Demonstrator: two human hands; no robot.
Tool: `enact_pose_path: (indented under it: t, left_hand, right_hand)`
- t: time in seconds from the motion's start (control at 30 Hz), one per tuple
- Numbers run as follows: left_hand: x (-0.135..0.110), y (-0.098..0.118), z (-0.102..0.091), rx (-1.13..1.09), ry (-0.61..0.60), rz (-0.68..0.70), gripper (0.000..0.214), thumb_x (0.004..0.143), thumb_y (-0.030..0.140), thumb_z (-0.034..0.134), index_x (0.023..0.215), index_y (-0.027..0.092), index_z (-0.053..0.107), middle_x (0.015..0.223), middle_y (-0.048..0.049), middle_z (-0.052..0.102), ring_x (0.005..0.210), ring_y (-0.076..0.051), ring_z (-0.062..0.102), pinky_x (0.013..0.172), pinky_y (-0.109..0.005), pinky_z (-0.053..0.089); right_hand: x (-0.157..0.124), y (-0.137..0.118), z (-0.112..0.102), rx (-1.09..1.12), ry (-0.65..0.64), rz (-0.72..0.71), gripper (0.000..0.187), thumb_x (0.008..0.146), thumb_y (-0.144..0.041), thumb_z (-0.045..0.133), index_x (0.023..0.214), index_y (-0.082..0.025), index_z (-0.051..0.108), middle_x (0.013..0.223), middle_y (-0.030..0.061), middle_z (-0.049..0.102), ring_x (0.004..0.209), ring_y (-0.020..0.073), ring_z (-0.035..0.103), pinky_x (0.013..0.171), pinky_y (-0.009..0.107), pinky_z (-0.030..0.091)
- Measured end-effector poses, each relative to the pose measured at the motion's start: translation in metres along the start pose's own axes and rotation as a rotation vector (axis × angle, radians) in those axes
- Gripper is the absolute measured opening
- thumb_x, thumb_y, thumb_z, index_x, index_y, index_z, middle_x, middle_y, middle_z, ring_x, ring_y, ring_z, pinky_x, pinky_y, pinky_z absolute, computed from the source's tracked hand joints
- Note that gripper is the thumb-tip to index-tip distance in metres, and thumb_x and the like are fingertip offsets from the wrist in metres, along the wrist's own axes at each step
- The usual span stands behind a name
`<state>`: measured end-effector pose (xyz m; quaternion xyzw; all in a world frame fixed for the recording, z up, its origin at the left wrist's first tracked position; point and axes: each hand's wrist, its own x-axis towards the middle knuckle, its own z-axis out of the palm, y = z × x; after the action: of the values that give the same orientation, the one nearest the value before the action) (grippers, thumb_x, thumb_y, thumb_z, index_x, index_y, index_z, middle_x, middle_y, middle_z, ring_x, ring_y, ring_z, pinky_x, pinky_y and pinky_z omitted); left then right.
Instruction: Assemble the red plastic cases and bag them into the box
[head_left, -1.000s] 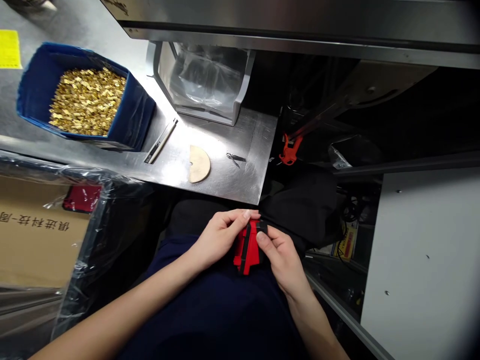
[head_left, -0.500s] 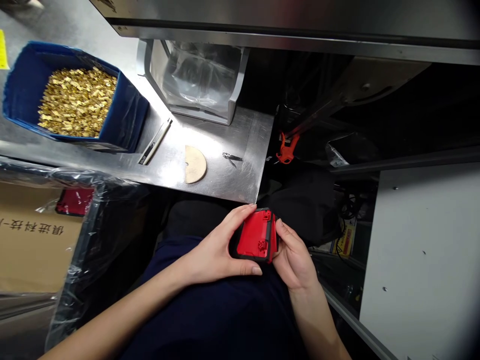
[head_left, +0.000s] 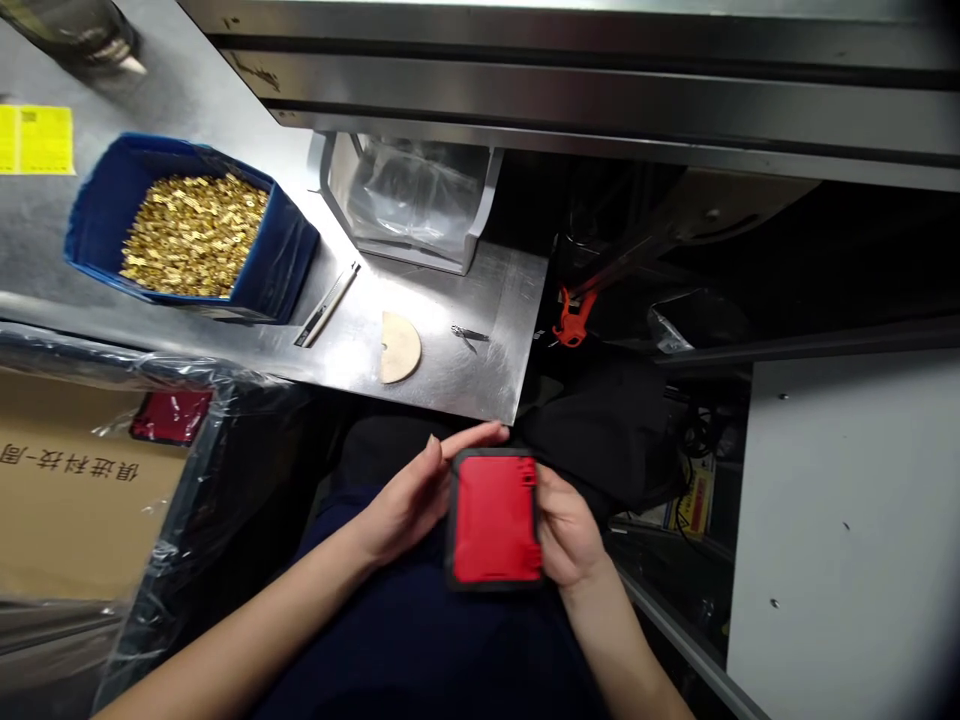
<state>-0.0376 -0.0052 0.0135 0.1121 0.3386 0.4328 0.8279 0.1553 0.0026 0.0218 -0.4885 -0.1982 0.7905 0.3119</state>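
Observation:
A red plastic case (head_left: 495, 520) with a black rim lies flat side up over my lap, slightly blurred. Small red hinge-like parts run along its right edge. My right hand (head_left: 568, 527) grips that edge, its fingers partly hidden beneath. At the left edge is my left hand (head_left: 409, 500), with its thumb raised and fingers stretched out; some fingers pass behind the case, and whether they touch it I cannot tell.
On the metal table stand a blue bin (head_left: 289, 255) of small brass parts and a grey bin (head_left: 484, 215) with plastic bags. A utility knife (head_left: 328, 305), a half-round wooden piece (head_left: 400, 348) and nail clippers (head_left: 470, 333) lie nearby. Another red case (head_left: 172, 416) rests on a cardboard box (head_left: 75, 510).
The case has turned to show its broad red face and come lower and nearer. My left hand has loosened from around it, its thumb now lifted off; my right hand still holds it.

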Motion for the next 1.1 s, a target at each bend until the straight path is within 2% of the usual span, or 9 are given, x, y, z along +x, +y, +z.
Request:
enact_pose_path:
  t: [0.13, 0.23, 0.3, 0.43, 0.6, 0.67, 0.83, 0.97, 1.1]
  left_hand:
    - [-0.009, 0.002, -0.013, -0.315, 0.135, -0.156, 0.054, 0.100, 0.063, 0.045, 0.133, 0.024, 0.062, 0.128, -0.0152, 0.075, 0.105, -0.029, 0.075, 0.090, -0.045, 0.059]
    - [-0.020, 0.004, -0.029, -0.381, 0.217, -0.115, 0.046, 0.100, 0.056, 0.052, 0.133, 0.025, 0.061, 0.134, -0.0127, 0.072, 0.113, -0.031, 0.073, 0.099, -0.051, 0.056]
    - [-0.028, 0.002, -0.037, -0.401, 0.221, -0.078, 0.051, 0.098, 0.055, 0.056, 0.141, 0.027, 0.056, 0.140, -0.0105, 0.068, 0.122, -0.034, 0.068, 0.105, -0.053, 0.052]
    - [-0.036, -0.001, -0.042, -0.425, 0.223, -0.098, 0.062, 0.097, 0.061, 0.054, 0.144, 0.020, 0.057, 0.141, -0.0130, 0.067, 0.120, -0.033, 0.069, 0.102, -0.047, 0.055]
    - [-0.035, -0.003, -0.039, -0.389, 0.341, -0.124, 0.047, 0.098, 0.053, 0.058, 0.125, 0.016, 0.070, 0.113, -0.0114, 0.080, 0.094, -0.021, 0.077, 0.089, -0.032, 0.060]
    - [-0.034, -0.002, -0.039, -0.345, 0.384, -0.125, 0.044, 0.099, 0.049, 0.059, 0.122, 0.014, 0.071, 0.107, -0.0118, 0.082, 0.089, -0.021, 0.078, 0.084, -0.030, 0.061]
    - [-0.024, 0.003, -0.048, -0.294, 0.392, -0.208, 0.058, 0.097, 0.055, 0.056, 0.132, 0.010, 0.065, 0.113, -0.0203, 0.079, 0.092, -0.031, 0.078, 0.078, -0.039, 0.062]
    - [-0.014, 0.007, -0.056, -0.301, 0.362, -0.241, 0.057, 0.096, 0.055, 0.055, 0.130, 0.011, 0.066, 0.111, -0.0204, 0.079, 0.089, -0.032, 0.078, 0.079, -0.040, 0.061]
    - [-0.007, 0.006, -0.057, -0.213, 0.374, -0.265, 0.053, 0.094, 0.055, 0.059, 0.123, 0.013, 0.072, 0.097, -0.0147, 0.081, 0.081, -0.027, 0.077, 0.074, -0.034, 0.060]
  right_hand:
    - [0.016, -0.003, 0.015, -0.393, -0.212, 0.049, 0.045, 0.097, -0.062, 0.059, 0.097, -0.020, 0.077, 0.082, 0.0031, 0.073, 0.070, 0.0170, 0.066, 0.068, 0.027, 0.052]
    - [0.029, -0.017, 0.020, -0.958, -0.062, -0.155, 0.037, 0.100, -0.051, 0.058, 0.082, -0.024, 0.075, 0.075, 0.0011, 0.071, 0.068, 0.0179, 0.064, 0.066, 0.027, 0.047]
    - [0.045, -0.030, 0.030, -1.183, 0.080, -0.317, 0.029, 0.102, -0.042, 0.056, 0.086, -0.026, 0.074, 0.081, 0.0018, 0.073, 0.073, 0.0195, 0.066, 0.070, 0.029, 0.046]
    - [0.095, -0.041, 0.080, -1.449, 0.184, -0.488, 0.026, 0.105, -0.038, 0.052, 0.116, -0.019, 0.066, 0.113, 0.0129, 0.070, 0.100, 0.0280, 0.068, 0.085, 0.038, 0.050]
    - [0.153, -0.026, 0.148, -1.653, 0.224, -0.408, 0.064, 0.092, -0.040, 0.073, 0.138, -0.004, 0.046, 0.130, 0.0280, 0.057, 0.115, 0.0376, 0.063, 0.088, 0.043, 0.056]
    - [0.163, -0.022, 0.155, -1.651, 0.195, -0.380, 0.057, 0.091, -0.033, 0.072, 0.134, -0.006, 0.047, 0.129, 0.0271, 0.058, 0.113, 0.0363, 0.065, 0.088, 0.043, 0.056]
    - [0.141, -0.036, 0.118, -1.619, 0.023, -0.369, 0.021, 0.101, -0.029, 0.053, 0.119, -0.020, 0.053, 0.115, 0.0107, 0.070, 0.103, 0.0290, 0.070, 0.085, 0.038, 0.053]
    - [0.082, -0.052, 0.062, -1.487, -0.155, -0.400, 0.024, 0.107, -0.038, 0.042, 0.127, -0.025, 0.047, 0.102, 0.0028, 0.072, 0.087, 0.0229, 0.071, 0.073, 0.029, 0.049]
    - [0.025, -0.047, 0.023, -1.622, -0.414, -0.399, 0.022, 0.108, -0.035, 0.043, 0.126, -0.025, 0.051, 0.095, 0.0007, 0.071, 0.079, 0.0187, 0.068, 0.068, 0.028, 0.042]
